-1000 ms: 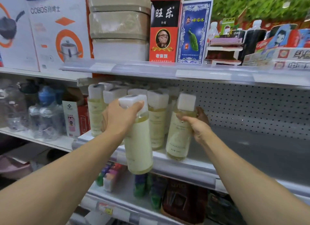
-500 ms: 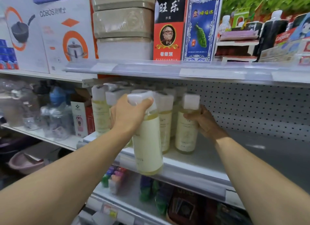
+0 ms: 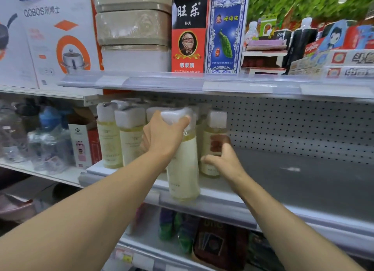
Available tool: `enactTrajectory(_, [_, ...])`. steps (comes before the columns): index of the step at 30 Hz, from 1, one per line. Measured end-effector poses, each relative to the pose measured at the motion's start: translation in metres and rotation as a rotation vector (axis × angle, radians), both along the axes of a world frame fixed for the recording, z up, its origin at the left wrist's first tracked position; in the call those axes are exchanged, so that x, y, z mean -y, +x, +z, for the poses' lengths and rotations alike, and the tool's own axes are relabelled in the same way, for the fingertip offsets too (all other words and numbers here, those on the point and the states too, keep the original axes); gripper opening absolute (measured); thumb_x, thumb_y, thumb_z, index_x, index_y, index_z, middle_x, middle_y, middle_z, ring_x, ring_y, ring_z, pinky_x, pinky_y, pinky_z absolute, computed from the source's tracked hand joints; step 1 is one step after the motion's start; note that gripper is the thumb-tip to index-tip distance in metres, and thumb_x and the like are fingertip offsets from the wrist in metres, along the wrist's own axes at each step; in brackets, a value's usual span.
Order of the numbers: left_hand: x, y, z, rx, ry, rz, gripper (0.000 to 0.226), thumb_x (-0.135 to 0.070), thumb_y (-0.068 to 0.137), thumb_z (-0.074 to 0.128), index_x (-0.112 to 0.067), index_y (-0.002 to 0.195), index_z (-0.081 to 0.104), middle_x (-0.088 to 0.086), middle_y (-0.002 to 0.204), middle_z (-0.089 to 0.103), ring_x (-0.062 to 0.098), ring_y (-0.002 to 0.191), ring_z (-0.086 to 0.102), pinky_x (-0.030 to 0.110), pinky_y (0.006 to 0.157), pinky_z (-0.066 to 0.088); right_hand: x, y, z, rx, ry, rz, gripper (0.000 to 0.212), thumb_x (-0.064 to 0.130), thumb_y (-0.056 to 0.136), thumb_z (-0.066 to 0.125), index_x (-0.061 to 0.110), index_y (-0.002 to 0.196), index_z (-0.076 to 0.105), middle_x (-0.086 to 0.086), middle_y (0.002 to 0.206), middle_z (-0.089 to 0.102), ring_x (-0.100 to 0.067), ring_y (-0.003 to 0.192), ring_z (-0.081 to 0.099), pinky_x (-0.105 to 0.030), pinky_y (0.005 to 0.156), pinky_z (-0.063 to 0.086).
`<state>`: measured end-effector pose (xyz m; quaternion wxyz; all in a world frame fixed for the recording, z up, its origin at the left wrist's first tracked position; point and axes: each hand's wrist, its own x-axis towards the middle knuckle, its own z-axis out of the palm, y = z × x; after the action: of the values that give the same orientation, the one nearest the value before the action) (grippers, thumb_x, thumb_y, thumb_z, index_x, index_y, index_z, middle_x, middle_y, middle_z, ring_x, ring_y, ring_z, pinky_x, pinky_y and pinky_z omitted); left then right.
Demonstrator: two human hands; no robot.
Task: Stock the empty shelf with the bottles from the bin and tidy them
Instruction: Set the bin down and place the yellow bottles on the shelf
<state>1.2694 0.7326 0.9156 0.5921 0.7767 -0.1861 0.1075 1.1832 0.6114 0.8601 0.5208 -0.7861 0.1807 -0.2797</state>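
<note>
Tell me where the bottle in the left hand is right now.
In the head view, the bottle hangs over the shelf front edge, gripped by the left hand.

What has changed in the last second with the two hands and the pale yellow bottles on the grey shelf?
The right hand set its pale yellow white-capped bottle upright at the right end of the row, then slid down to grip its lower body. The left hand kept gripping another such bottle by its cap end, carrying it nearer the grey metal shelf; its base looks level with the front edge. The other bottles stayed put.
</note>
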Motion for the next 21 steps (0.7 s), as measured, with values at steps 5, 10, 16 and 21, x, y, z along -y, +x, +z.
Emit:
enactTrajectory(5, [0.009, -0.011, 0.007, -0.008, 0.001, -0.003, 0.058, -0.056, 0.077, 0.063, -0.019, 0.120, 0.051, 0.008, 0.119, 0.057, 0.024, 0.103, 0.048, 0.031, 0.077, 0.033, -0.036, 0.005, -0.009, -0.019, -0.149, -0.050, 0.093, 0.037, 0.053, 0.091, 0.020, 0.116, 0.025, 0.004, 0.122, 0.037, -0.014, 0.113, 0.044, -0.031, 0.093, 0.043])
enactTrajectory(10, [0.010, -0.019, 0.011, 0.022, 0.060, -0.097, 0.060, -0.062, 0.072, 0.066, -0.016, 0.109, 0.051, 0.006, 0.111, 0.058, 0.025, 0.096, 0.052, 0.032, 0.071, 0.037, -0.037, 0.001, -0.005, 0.025, -0.184, -0.182, 0.082, 0.029, 0.053, 0.092, 0.017, 0.106, 0.031, 0.002, 0.111, 0.046, -0.015, 0.102, 0.051, -0.030, 0.079, 0.045])
enactTrajectory(16, [-0.002, -0.006, 0.012, 0.108, 0.171, -0.408, 0.043, -0.038, 0.072, 0.080, -0.019, 0.104, 0.060, -0.001, 0.103, 0.065, 0.014, 0.095, 0.060, 0.029, 0.078, 0.050, -0.004, -0.014, -0.016, 0.084, 0.107, -0.056, 0.084, 0.016, 0.045, 0.093, 0.014, 0.117, 0.048, -0.002, 0.110, 0.067, -0.020, 0.101, 0.066, -0.047, 0.091, 0.053])
enactTrajectory(21, [-0.001, -0.003, -0.013, 0.139, 0.334, -0.529, 0.066, -0.011, 0.075, 0.078, -0.027, 0.131, 0.048, 0.003, 0.122, 0.058, 0.020, 0.107, 0.060, 0.040, 0.093, 0.052, 0.017, -0.018, -0.023, 0.137, 0.241, 0.084, 0.075, -0.005, 0.057, 0.083, 0.005, 0.124, 0.050, -0.006, 0.105, 0.071, -0.021, 0.097, 0.069, -0.030, 0.075, 0.057])
